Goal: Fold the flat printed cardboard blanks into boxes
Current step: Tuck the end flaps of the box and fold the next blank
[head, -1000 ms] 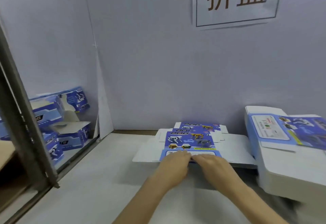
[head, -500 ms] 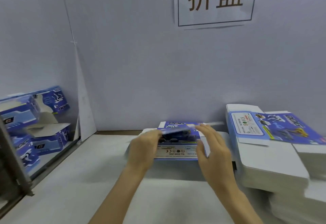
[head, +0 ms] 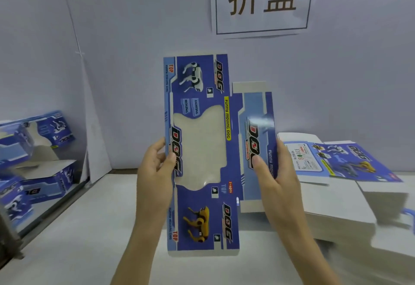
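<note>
A flat blue printed cardboard blank [head: 202, 217] with a clear window and "DOG" lettering stands upright in the air in front of me, printed side facing me. My left hand [head: 152, 172] pinches its left edge, thumb on the front. My right hand [head: 274, 179] grips its right panel, thumb on the print. A stack of more flat blanks [head: 350, 197] lies on the white table [head: 89, 239] to the right.
Several folded blue boxes [head: 40, 156] are piled at the left beyond a metal rail. A grey partition wall [head: 134, 49] with a paper sign [head: 262, 1] stands close behind the table.
Both hands lifted one blank off the pile at the table's back and raised it upright towards me. The view has turned left and closer.
</note>
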